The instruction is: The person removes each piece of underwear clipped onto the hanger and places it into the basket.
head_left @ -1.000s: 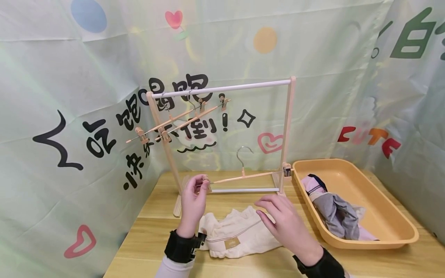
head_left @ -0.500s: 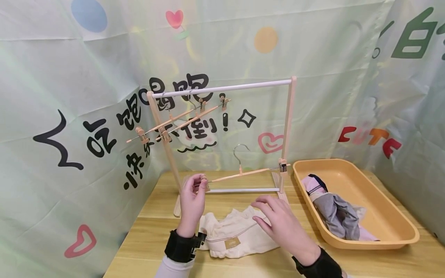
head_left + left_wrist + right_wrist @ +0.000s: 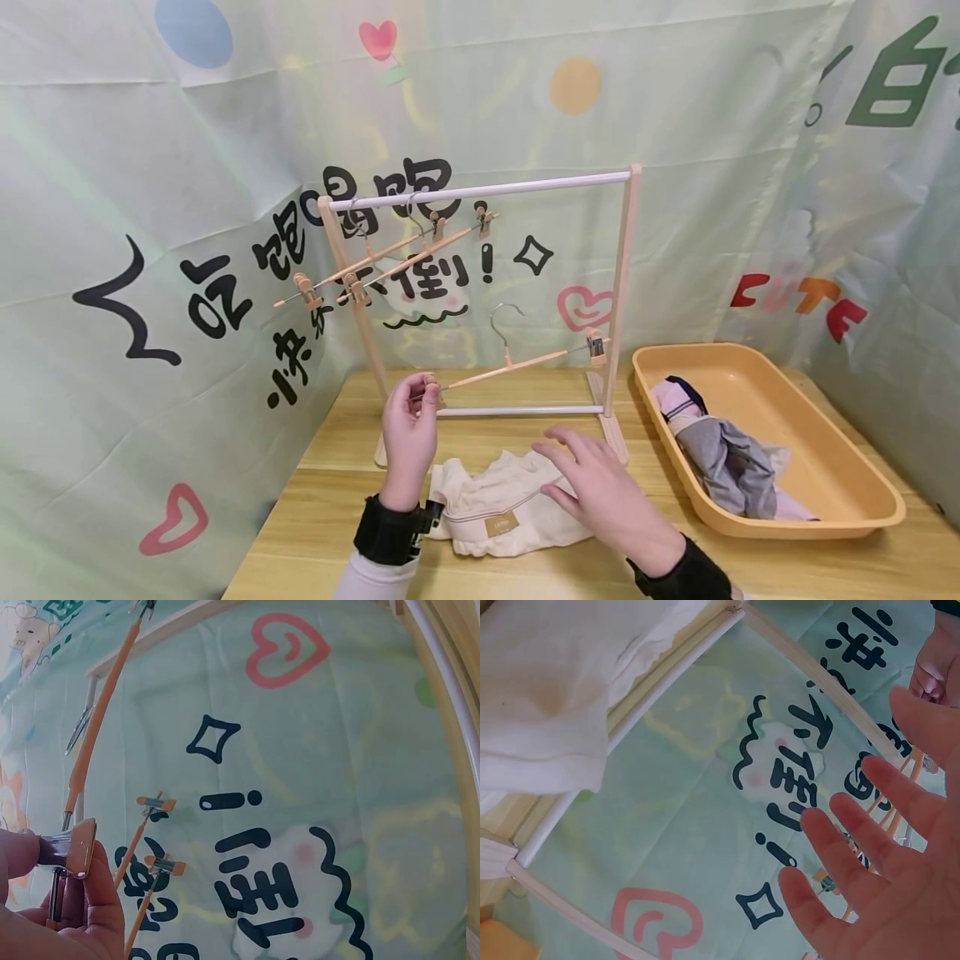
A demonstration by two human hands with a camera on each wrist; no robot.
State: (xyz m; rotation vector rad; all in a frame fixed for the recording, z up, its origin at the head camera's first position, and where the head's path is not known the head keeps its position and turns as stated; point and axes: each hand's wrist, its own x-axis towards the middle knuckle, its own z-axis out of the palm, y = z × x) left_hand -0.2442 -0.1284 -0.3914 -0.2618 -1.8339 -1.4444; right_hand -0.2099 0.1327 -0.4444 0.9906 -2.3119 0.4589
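My left hand [image 3: 411, 429] pinches the clip at the left end of a wooden clip hanger [image 3: 517, 364], held up before the rack with its metal hook on top. The left wrist view shows thumb and fingers on that clip [image 3: 81, 849]. The hanger slants upward to its other clip [image 3: 596, 347] at the right. With spread, slightly bent fingers, my right hand [image 3: 600, 492] hovers over a cream garment [image 3: 491, 508] with a tan label, lying folded on the table. Nothing is in that hand; its open palm [image 3: 922, 892] shows in the right wrist view.
A small wooden rack [image 3: 628, 275] with a white top rail [image 3: 525, 185] stands at the back. Two more clip hangers [image 3: 405, 265] hang at its left end. On the right, a yellow tray [image 3: 832, 467] holds grey and pink clothes [image 3: 727, 462]. Printed curtains [image 3: 450, 92] enclose the table.
The hanger has shifted left, and its right end has risen, tilting it more. My left hand has moved slightly left with it. My right hand has drifted a little left over the garment.
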